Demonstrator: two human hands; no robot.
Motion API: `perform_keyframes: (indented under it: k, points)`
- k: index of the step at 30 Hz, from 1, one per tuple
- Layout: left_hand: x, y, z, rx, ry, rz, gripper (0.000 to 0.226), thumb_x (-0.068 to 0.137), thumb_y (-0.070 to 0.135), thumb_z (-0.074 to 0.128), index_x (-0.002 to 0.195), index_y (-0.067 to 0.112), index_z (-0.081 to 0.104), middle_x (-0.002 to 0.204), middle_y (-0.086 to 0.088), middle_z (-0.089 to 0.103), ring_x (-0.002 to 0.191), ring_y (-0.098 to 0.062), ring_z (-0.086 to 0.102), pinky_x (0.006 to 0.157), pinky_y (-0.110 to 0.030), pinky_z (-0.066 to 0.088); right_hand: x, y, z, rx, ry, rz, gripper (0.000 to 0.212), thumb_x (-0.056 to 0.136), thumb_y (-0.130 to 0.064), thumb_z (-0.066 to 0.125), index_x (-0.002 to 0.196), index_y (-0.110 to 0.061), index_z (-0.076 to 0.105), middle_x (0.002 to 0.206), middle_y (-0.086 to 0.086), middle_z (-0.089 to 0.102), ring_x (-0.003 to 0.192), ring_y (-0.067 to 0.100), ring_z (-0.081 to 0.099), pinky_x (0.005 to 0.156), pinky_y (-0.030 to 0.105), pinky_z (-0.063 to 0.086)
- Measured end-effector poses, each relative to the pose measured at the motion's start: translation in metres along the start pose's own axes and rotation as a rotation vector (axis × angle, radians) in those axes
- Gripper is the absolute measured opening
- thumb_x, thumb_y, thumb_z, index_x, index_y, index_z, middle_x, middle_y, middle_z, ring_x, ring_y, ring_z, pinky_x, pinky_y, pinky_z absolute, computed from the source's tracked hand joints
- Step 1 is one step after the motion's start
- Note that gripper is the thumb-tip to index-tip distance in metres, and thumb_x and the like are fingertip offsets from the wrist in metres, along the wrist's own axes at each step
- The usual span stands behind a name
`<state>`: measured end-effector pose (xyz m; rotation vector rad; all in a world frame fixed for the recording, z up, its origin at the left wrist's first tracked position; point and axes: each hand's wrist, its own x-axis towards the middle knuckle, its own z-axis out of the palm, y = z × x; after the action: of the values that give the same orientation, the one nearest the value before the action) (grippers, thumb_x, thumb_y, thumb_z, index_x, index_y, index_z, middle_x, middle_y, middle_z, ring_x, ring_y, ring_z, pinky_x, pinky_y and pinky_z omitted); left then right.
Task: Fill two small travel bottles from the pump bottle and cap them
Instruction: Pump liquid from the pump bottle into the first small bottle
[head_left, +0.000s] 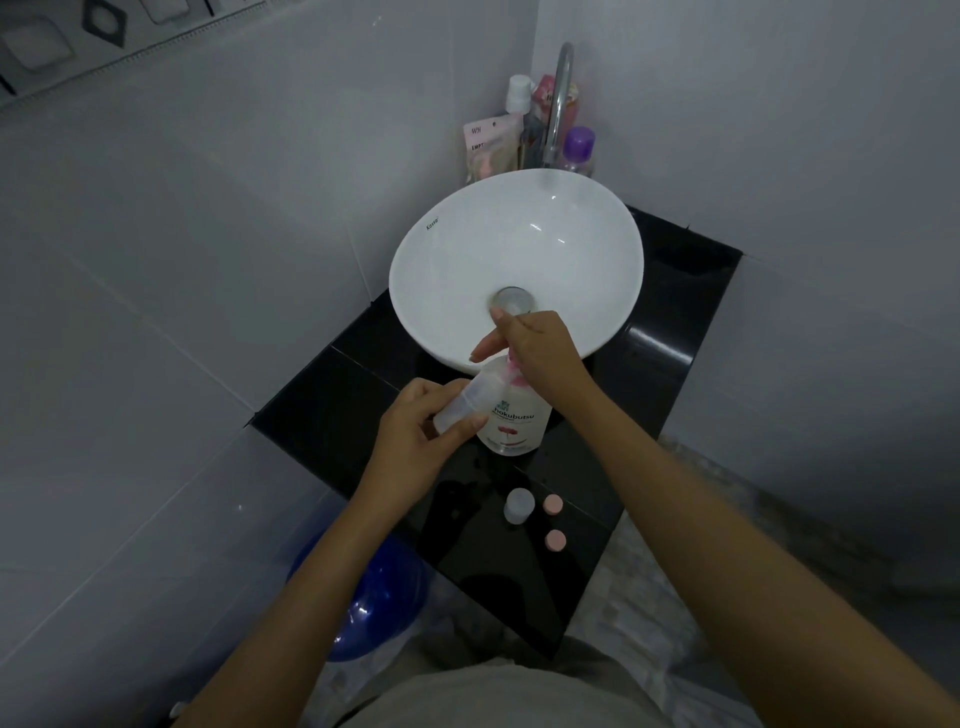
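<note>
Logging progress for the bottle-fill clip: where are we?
Done: nothing visibly finished; both pink caps lie loose on the black counter.
In hand: left hand tilts a travel bottle at the pump bottle; right hand is on the pump.
Left: the second bottle stands uncapped, fill level unclear; cap both.

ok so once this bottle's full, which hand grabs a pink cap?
Right, probably. The right hand only presses the pump bottle; both pink caps lie on its side. The left hand holds the travel bottle.
</note>
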<state>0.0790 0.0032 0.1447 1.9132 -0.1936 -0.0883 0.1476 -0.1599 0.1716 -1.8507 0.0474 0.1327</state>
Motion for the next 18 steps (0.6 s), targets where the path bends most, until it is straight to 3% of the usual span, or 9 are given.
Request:
perform_keyframes:
  k: [2,4,6,9,13,15,18]
  points:
    - [-0.001,-0.001,0.001,0.003,-0.007,-0.005,0.034,0.079,0.035,0.066,0.109,0.048,0.056,0.091,0.005,0.051,0.08,0.003,0.051,0.07,-0.007,0.044,-0.002,0.002,0.002,-0.007,0.006,0.0,0.049,0.099,-0.025,0.043,0.075,0.005,0.073,0.049,-0.011,0.066,0.05,-0.008,0.056,0.051,0.009,0.042]
    - [-0.002,-0.001,0.0,-0.01,-0.005,0.004,0.036,0.081,0.032,0.067,0.107,0.053,0.055,0.089,0.005,0.051,0.079,0.003,0.052,0.07,-0.007,0.044,0.0,-0.002,0.002,0.005,0.0,0.021,0.049,0.099,-0.026,0.044,0.076,0.005,0.073,0.069,0.009,0.074,0.061,0.003,0.064,0.058,0.017,0.048]
    - [-0.002,0.001,-0.001,-0.046,0.003,0.009,0.036,0.081,0.031,0.067,0.109,0.05,0.057,0.088,0.006,0.052,0.079,0.003,0.053,0.07,-0.007,0.045,0.004,-0.009,-0.002,0.043,-0.02,0.014,0.047,0.097,-0.028,0.046,0.075,0.005,0.072,0.075,0.019,0.073,0.062,0.011,0.068,0.056,0.017,0.051]
    - [0.001,0.004,-0.001,-0.047,0.017,0.018,0.038,0.081,0.029,0.068,0.118,0.034,0.061,0.09,0.002,0.053,0.078,0.003,0.053,0.068,-0.007,0.044,0.009,-0.017,-0.006,0.032,-0.038,-0.04,0.044,0.096,-0.028,0.05,0.074,0.003,0.072,0.071,0.017,0.072,0.056,0.008,0.068,0.056,0.013,0.051]
    - [0.003,0.006,0.0,-0.058,0.006,0.007,0.037,0.082,0.025,0.067,0.117,0.033,0.059,0.092,0.0,0.053,0.079,0.004,0.053,0.069,-0.007,0.044,0.006,-0.009,-0.001,0.003,0.006,0.017,0.046,0.096,-0.031,0.048,0.072,-0.002,0.073,0.065,0.002,0.073,0.064,0.007,0.068,0.058,0.024,0.054]
    - [0.002,0.004,0.0,-0.061,-0.004,-0.006,0.036,0.082,0.024,0.067,0.116,0.034,0.059,0.092,-0.001,0.053,0.078,0.005,0.052,0.069,-0.006,0.044,0.004,-0.003,0.001,-0.016,0.022,0.027,0.046,0.096,-0.033,0.047,0.07,-0.007,0.074,0.052,-0.013,0.068,0.054,-0.005,0.061,0.046,0.016,0.046]
    - [0.0,0.003,-0.001,-0.045,-0.022,-0.016,0.035,0.083,0.023,0.067,0.11,0.042,0.057,0.093,-0.002,0.053,0.079,0.007,0.052,0.07,-0.005,0.043,0.0,0.005,0.004,-0.025,0.048,-0.019,0.044,0.097,-0.027,0.046,0.071,-0.006,0.075,0.036,-0.022,0.054,0.043,-0.009,0.052,0.045,0.002,0.035]
